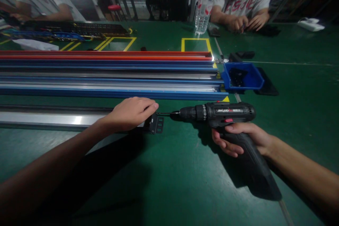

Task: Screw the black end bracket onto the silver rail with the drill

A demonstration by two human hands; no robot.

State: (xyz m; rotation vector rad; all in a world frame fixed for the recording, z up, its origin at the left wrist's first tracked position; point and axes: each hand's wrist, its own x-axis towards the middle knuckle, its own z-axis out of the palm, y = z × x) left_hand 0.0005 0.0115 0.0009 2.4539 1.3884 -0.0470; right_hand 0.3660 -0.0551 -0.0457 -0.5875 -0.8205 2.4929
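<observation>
My left hand (131, 113) rests palm down on the right end of a long silver metal rail (53, 118), fingers curled over a black end bracket (156, 124). My right hand (242, 139) is wrapped round the grip of a black cordless drill (227, 113), held level. The drill's bit (165, 114) points left and meets the side of the bracket, just right of my left fingertips. The rail lies along the green table (172, 176).
A stack of long red, blue and silver rails (106, 74) lies behind my hands. A blue bin (242, 76) with black parts stands at their right end, water bottles (203, 7) beyond. Other people sit at the far side, hands on the table.
</observation>
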